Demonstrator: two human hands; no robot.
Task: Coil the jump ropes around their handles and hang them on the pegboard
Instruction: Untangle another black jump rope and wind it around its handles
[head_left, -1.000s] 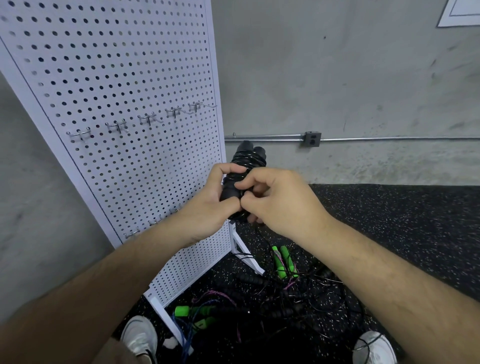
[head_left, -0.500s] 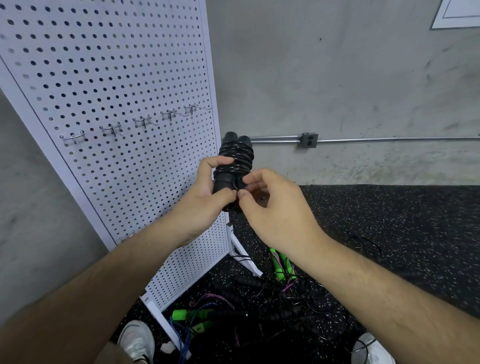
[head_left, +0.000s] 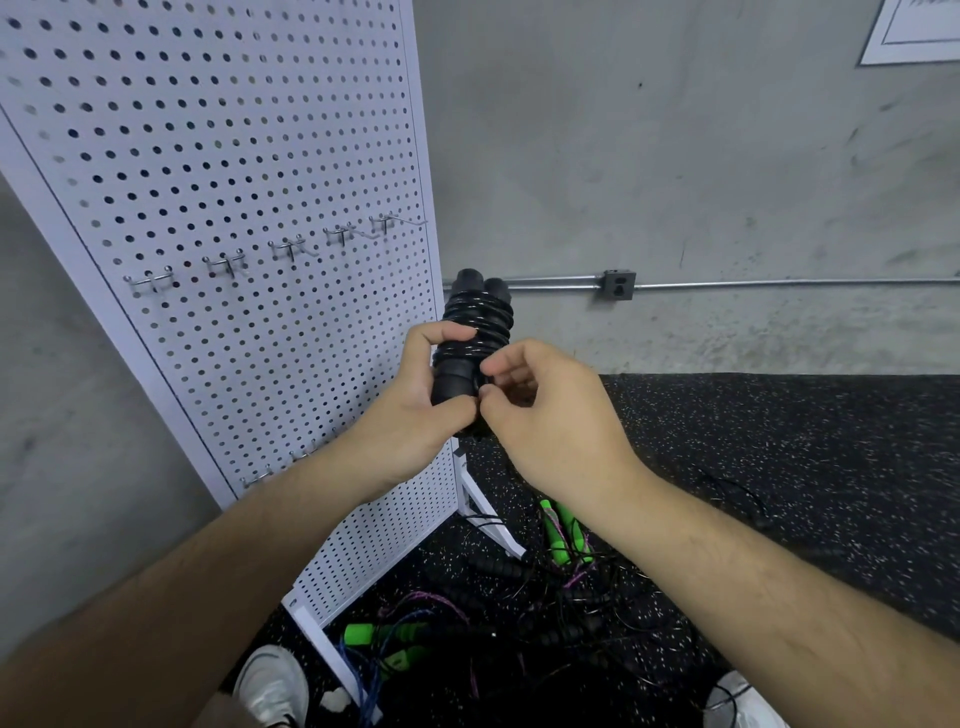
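Note:
A black jump rope (head_left: 475, 322) is coiled around its two black handles, held upright in front of the white pegboard's right edge. My left hand (head_left: 415, 410) grips the lower part of the handles, thumb over the coils. My right hand (head_left: 545, 410) pinches the rope's end against the handles at the bundle's lower right. The white pegboard (head_left: 218, 156) stands at the left with a row of bare metal hooks (head_left: 285, 249) across its middle.
A tangle of loose jump ropes (head_left: 493, 613) with green (head_left: 563, 532) and black handles lies on the speckled black floor by the pegboard's foot. My shoes (head_left: 272, 686) show at the bottom. A concrete wall with a conduit and outlet (head_left: 618, 284) is behind.
The bundle and both hands drifted slightly left toward the pegboard edge. My right hand's fingers shifted from over the handles to pinching at the bundle's lower right.

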